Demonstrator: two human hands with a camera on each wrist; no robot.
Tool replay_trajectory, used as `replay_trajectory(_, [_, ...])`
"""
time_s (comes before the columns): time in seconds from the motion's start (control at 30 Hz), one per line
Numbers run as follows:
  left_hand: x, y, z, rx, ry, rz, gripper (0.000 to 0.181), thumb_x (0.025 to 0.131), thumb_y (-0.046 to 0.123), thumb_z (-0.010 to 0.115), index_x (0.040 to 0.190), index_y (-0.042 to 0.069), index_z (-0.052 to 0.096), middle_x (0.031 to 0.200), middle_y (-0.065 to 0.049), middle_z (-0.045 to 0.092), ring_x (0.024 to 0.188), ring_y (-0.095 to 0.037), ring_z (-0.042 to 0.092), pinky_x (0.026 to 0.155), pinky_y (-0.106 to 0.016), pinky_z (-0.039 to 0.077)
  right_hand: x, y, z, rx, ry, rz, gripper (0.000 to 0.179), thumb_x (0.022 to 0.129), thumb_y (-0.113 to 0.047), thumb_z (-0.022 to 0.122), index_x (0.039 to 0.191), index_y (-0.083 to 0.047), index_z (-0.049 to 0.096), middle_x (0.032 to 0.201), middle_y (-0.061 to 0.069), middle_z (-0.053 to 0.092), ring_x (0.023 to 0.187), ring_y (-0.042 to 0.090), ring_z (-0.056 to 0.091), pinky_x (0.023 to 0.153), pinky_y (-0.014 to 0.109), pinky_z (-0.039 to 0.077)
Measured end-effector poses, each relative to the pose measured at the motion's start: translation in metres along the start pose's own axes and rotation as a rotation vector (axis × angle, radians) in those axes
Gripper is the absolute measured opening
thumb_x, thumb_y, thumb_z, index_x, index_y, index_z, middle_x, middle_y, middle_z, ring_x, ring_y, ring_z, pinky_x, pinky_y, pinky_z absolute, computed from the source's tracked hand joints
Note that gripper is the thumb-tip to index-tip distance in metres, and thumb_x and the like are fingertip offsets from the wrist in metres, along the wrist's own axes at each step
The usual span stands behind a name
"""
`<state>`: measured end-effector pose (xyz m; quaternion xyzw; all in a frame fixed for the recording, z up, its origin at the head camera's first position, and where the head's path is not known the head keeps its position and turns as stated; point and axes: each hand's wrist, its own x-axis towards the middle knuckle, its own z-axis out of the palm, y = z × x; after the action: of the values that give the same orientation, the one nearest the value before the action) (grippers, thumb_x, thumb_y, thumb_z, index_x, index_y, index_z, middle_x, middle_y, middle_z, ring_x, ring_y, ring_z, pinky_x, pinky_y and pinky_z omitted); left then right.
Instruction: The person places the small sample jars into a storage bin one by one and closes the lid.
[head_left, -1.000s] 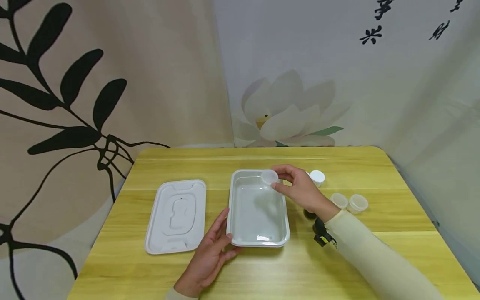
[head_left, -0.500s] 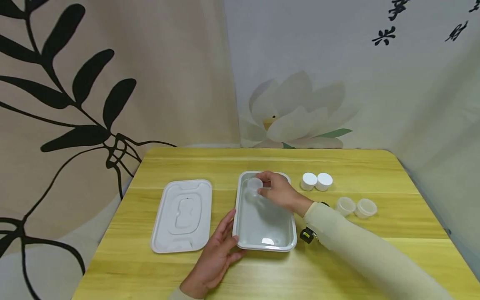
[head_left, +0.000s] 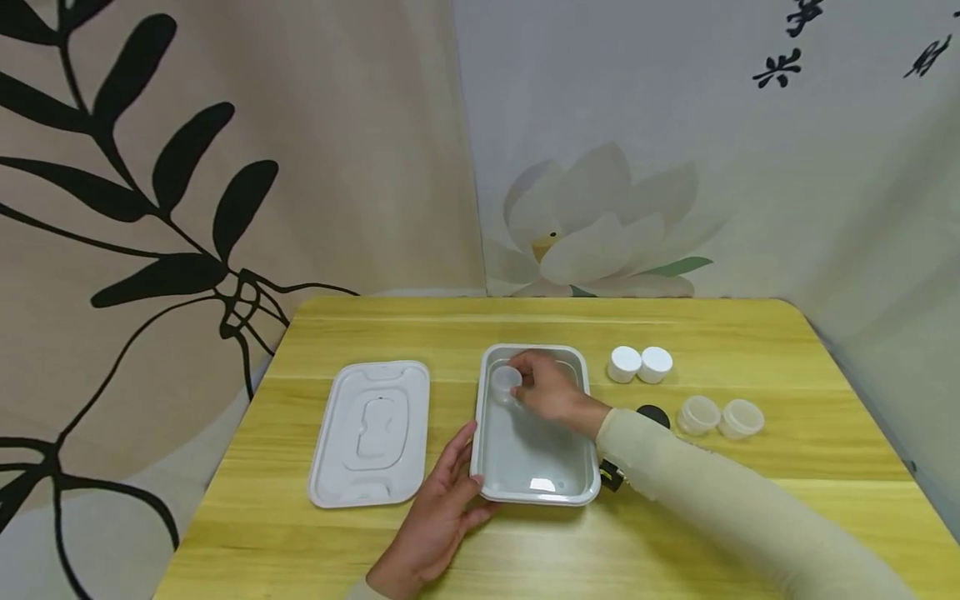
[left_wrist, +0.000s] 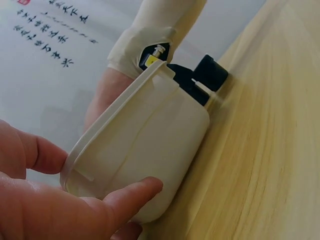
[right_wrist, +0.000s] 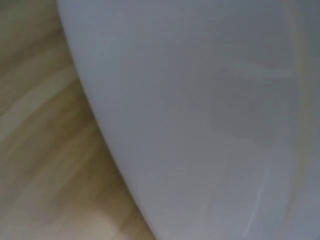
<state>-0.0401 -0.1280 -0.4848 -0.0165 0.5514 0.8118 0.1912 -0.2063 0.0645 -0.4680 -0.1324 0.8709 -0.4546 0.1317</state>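
Note:
A white rectangular plastic box (head_left: 537,483) sits lidless on the table. My left hand (head_left: 431,525) holds its near left corner, the thumb at the rim and the fingers against the outer walls; the left wrist view shows these fingers on the white box wall (left_wrist: 150,125). My right hand (head_left: 551,387) reaches inside the far left part of the box and pinches a small translucent round cup (head_left: 506,382). Whether the cup touches the box floor, I cannot tell. Only a blurred box wall (right_wrist: 175,115) fills most of the right wrist view, without the hand.
Left of the box lies a white lid (head_left: 371,433), flat on the wooden table (head_left: 300,558). To the right stand two small white tubs (head_left: 624,365) side by side. Nearer, two translucent cups (head_left: 698,415) stand together beside my right forearm.
My right hand has carried the cup from the box's far rim down and left into its far left corner. The left hand stays at the box. The head view has shifted slightly.

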Motion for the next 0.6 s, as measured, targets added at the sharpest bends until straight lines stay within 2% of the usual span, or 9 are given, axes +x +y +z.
replay_trajectory(0.17, [0.001,0.002,0.003,0.006,0.015,0.003,0.072,0.108,0.008,0.047,0.170,0.031,0.016,0.177,-0.016,0.012,0.148,-0.039,0.042,0.109,-0.052,0.051,0.003,-0.001,-0.001,-0.042,0.001,0.014,0.037,0.096,-0.002,0.072,0.132,-0.001,0.063,0.123,0.015,0.072,0.114,0.028,0.069,0.096,0.042,0.058])
replay_trajectory(0.3, [0.001,0.002,0.005,0.000,0.039,0.001,0.073,0.107,0.007,0.047,0.170,0.030,0.019,0.177,-0.015,0.013,0.146,-0.040,0.044,0.107,-0.051,0.052,-0.001,-0.003,-0.008,-0.036,-0.018,0.025,0.044,0.096,-0.007,0.074,0.137,0.000,0.059,0.127,0.019,0.069,0.120,0.032,0.067,0.100,0.045,0.057])
replay_trajectory(0.47, [-0.002,0.001,0.007,-0.009,0.062,-0.003,0.073,0.107,0.006,0.046,0.170,0.029,0.020,0.177,-0.013,0.012,0.146,-0.041,0.044,0.107,-0.051,0.052,-0.015,-0.013,-0.027,-0.030,-0.036,0.047,0.055,0.097,-0.023,0.075,0.144,-0.002,0.055,0.134,0.020,0.066,0.127,0.035,0.063,0.106,0.050,0.054])
replay_trajectory(0.6, [-0.002,0.002,0.008,-0.016,0.065,0.008,0.072,0.107,0.004,0.044,0.170,0.028,0.020,0.177,-0.013,0.011,0.146,-0.042,0.043,0.106,-0.051,0.053,-0.029,-0.021,-0.051,0.066,-0.028,0.029,0.053,0.099,-0.025,0.072,0.144,-0.001,0.055,0.137,0.021,0.064,0.125,0.033,0.064,0.104,0.048,0.055])
